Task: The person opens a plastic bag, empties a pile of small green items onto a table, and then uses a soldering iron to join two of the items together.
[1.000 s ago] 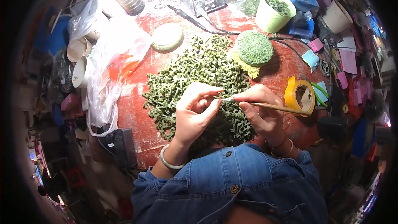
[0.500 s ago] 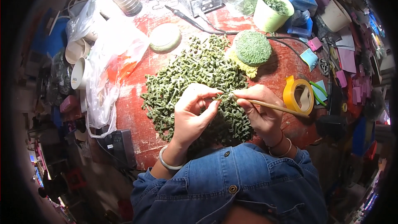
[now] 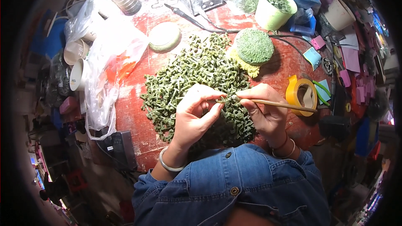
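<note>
My left hand (image 3: 196, 115) pinches a small curled green piece (image 3: 222, 99) between thumb and forefinger. A thin wooden-handled tool (image 3: 284, 105) is gripped in my right hand (image 3: 268, 113), its handle slanting out to the right. The tool's tip meets the piece between my hands; its exact shape is too small to make out. Beneath both hands spreads a large heap of similar small curled green pieces (image 3: 184, 73) on the red tabletop (image 3: 132, 113). Beyond my right hand, a round textured green pad (image 3: 253, 47) rests on a yellow one (image 3: 245, 63).
Right of my right hand is a roll of yellow tape (image 3: 292, 96), with green-handled pliers or scissors (image 3: 321, 94) beside it. A pale green cup (image 3: 275, 8) stands farther back. Leftward lie a crumpled plastic bag (image 3: 100, 96) and a round pale lid-like disc (image 3: 164, 37). A black cable (image 3: 201, 26) crosses the back.
The tool's handle end has swung slightly up and to the right in my right hand. My left hand keeps its pinch, almost in place.
</note>
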Demonstrator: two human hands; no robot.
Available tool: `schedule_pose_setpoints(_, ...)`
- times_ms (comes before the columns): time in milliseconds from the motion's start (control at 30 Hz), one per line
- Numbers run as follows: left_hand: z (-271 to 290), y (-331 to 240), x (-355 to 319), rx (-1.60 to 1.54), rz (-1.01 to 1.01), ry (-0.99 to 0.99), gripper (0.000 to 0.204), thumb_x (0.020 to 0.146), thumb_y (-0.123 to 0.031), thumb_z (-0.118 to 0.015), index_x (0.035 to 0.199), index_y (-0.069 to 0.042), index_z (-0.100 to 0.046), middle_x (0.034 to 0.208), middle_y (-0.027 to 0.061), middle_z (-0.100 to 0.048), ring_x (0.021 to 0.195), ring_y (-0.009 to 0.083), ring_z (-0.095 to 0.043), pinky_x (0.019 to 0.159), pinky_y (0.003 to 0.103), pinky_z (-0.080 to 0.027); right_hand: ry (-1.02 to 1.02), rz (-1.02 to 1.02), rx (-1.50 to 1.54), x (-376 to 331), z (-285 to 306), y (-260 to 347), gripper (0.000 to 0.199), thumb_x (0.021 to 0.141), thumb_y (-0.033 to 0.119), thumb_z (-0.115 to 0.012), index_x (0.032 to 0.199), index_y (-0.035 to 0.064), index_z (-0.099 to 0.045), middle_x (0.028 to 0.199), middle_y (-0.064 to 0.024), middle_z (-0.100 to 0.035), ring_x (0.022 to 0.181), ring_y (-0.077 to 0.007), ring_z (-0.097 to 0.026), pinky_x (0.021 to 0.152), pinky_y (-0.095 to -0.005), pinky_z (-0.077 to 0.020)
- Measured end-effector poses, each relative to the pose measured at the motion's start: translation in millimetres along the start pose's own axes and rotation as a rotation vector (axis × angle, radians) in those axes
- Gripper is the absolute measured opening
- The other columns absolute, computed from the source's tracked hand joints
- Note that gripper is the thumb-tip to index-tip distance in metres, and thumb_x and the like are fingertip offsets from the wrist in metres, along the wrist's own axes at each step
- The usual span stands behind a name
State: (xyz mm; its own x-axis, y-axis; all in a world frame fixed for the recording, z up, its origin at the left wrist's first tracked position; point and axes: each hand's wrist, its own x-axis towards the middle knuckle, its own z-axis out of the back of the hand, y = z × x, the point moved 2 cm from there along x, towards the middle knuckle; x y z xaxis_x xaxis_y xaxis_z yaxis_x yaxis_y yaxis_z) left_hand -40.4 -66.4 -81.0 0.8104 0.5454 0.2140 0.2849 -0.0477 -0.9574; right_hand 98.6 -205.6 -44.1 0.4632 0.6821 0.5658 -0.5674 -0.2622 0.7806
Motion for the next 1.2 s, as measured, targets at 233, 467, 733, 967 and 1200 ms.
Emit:
schedule_pose_setpoints(233, 2, -4, -1, -0.149, 0.197, 0.022, 0.025, 0.094, 0.007, -0.066, 0.118, 0.001, -0.066, 0.115, 0.0090, -0.062, 0.097, 0.0132, -0.064, 0.077, 0.025, -0.055, -0.050, -0.025, -0.030, -3, 1, 0, 0.013, 0.091, 0.004, -0.074, 0.103, -0.0002, -0.073, 0.094, -0.0108, -0.073, 0.079, -0.0208, -0.065, 0.069, -0.0326, -0.0511)
schedule_pose_setpoints(467, 4, -5, -2, -0.590, 0.444, -0.005, 0.026, 0.099, -0.002, -0.063, 0.124, -0.004, -0.057, 0.117, 0.0110, -0.064, 0.098, 0.0183, -0.066, 0.080, 0.032, -0.057, -0.077, 0.003, -0.121, -1, 3, 2, 0.013, 0.092, 0.005, -0.074, 0.104, 0.0009, -0.073, 0.095, -0.0101, -0.073, 0.078, -0.0211, -0.066, 0.069, -0.0319, -0.0515)
schedule_pose_setpoints(733, 3, -6, -1, -0.635, 0.462, 0.040, 0.028, 0.100, -0.005, -0.063, 0.127, -0.004, -0.057, 0.126, 0.0125, -0.063, 0.114, 0.0238, -0.065, 0.092, 0.039, -0.059, -0.058, -0.130, 0.027, -6, -7, -1, 0.024, 0.092, -0.001, -0.072, 0.115, 0.0006, -0.068, 0.092, -0.0128, -0.071, 0.083, -0.0176, -0.071, 0.070, -0.0276, -0.0572)
schedule_pose_setpoints(967, -2, -2, -2, -0.562, 0.332, 0.076, 0.026, 0.100, -0.003, -0.061, 0.126, -0.002, -0.060, 0.129, 0.0117, -0.062, 0.119, 0.0215, -0.062, 0.097, 0.039, -0.057, -0.006, -0.059, -0.045, -7, -13, -5, 0.034, 0.084, -0.005, -0.078, 0.116, 0.0013, -0.067, 0.096, -0.0112, -0.069, 0.084, -0.0200, -0.071, 0.071, -0.0291, -0.0577)
schedule_pose_setpoints(1200, -5, 4, -1, -0.355, 0.137, 0.174, 0.024, 0.098, 0.008, -0.055, 0.121, 0.000, -0.061, 0.131, 0.0127, -0.059, 0.123, 0.0218, -0.058, 0.104, 0.038, -0.052, -0.038, 0.020, -0.106, -5, -13, -5, 0.035, 0.082, -0.008, -0.077, 0.114, 0.0024, -0.068, 0.094, -0.0111, -0.069, 0.083, -0.0208, -0.070, 0.071, -0.0304, -0.0576)
